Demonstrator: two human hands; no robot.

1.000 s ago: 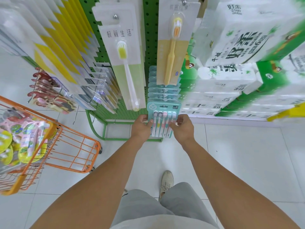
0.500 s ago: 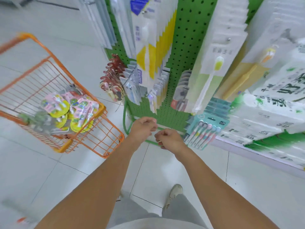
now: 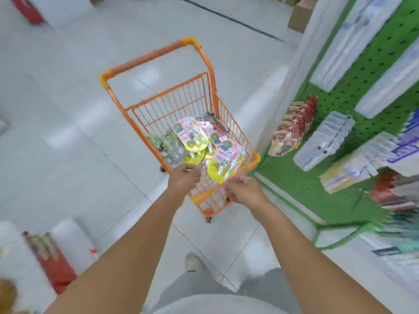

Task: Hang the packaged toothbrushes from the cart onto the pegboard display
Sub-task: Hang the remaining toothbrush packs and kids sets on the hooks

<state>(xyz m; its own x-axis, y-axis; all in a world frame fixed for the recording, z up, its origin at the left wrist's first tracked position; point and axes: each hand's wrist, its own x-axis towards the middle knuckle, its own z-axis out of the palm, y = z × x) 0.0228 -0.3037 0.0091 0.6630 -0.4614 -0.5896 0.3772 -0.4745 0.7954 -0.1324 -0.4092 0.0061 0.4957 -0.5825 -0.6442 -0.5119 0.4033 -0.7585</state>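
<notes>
Bare forearms, no sleeves showing, no watch or rings on the hands — grey trousers below, and one pale shoe — off-white, rounded toe.

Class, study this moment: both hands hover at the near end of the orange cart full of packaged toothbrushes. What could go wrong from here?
1. The pink-and-yellow toothbrush packs lie overlapped in a loose heap, so lifting one may drag or spill its neighbours.
2. The left hand and right hand sit beside the cart's near rim; a bump could roll the cart away.
3. The view is motion-blurred, so a grab may miss.
</notes>
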